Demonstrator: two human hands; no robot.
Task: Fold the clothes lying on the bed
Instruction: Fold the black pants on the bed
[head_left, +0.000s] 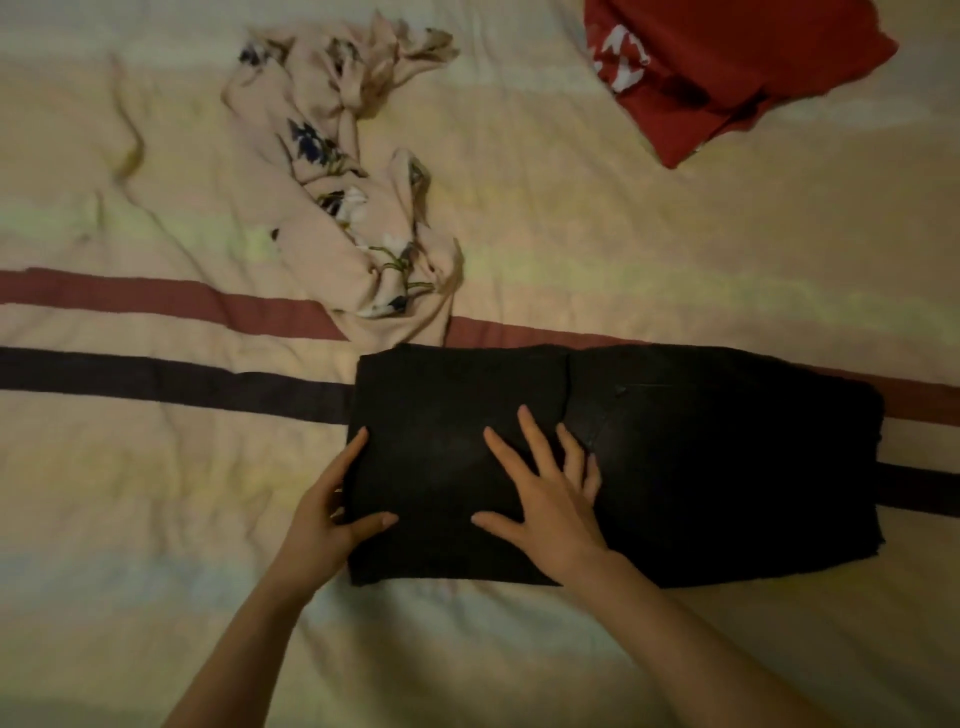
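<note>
Dark, nearly black jeans (701, 467) lie folded into a wide rectangle on the bed, a back pocket showing on the right half. My left hand (324, 512) holds the left folded edge: thumb on top, fingers along the side and partly under the cloth. My right hand (540, 493) lies flat on top of the left half, fingers spread and straight, pressing the fabric down. A crumpled pale pink floral garment (343, 197) lies beyond the jeans. A folded red garment (727, 78) with white print sits at the far right.
The bed cover (130, 519) is cream with a maroon stripe (156, 299) and a dark stripe (156, 382) running across it. A wrinkle rises in the cover at the far left.
</note>
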